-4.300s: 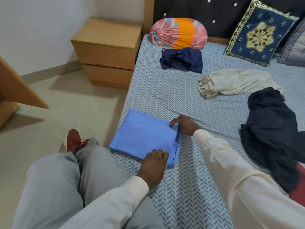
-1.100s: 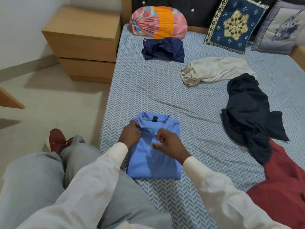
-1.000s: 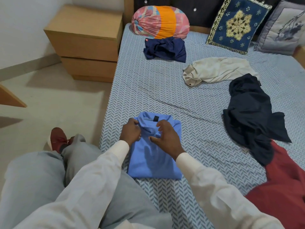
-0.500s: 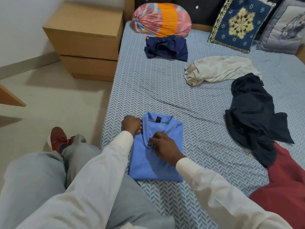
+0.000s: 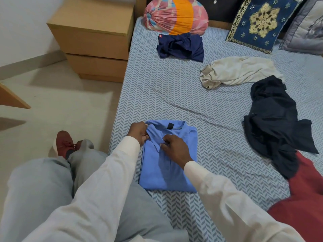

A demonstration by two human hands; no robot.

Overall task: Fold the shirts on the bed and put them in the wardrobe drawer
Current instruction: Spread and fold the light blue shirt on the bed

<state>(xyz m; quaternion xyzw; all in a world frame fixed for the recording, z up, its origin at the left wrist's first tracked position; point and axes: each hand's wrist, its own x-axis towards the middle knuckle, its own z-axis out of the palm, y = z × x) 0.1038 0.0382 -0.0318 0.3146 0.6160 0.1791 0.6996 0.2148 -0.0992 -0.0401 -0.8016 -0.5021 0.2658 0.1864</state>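
A folded light blue polo shirt (image 5: 162,173) lies collar up near the bed's left edge, in front of my knees. My left hand (image 5: 139,132) pinches the collar's left side. My right hand (image 5: 174,150) pinches the collar tip near the placket. Unfolded shirts lie further out: a cream one (image 5: 239,71), a black one (image 5: 274,117), a dark red one (image 5: 304,198) at the lower right, and a bunched navy one (image 5: 180,47) near the headboard.
The bed (image 5: 166,88) has a blue herringbone sheet. A pink and orange bolster (image 5: 175,15), a blue patterned cushion (image 5: 262,23) and a grey cushion (image 5: 307,30) sit at its head. A wooden nightstand (image 5: 94,39) stands left of it. Wooden furniture (image 5: 10,98) juts in at far left.
The blue shirt lay plain side up at first; now it lies collar up. Over the last second both hands stayed at the collar, my right hand shifting down along its left flap.
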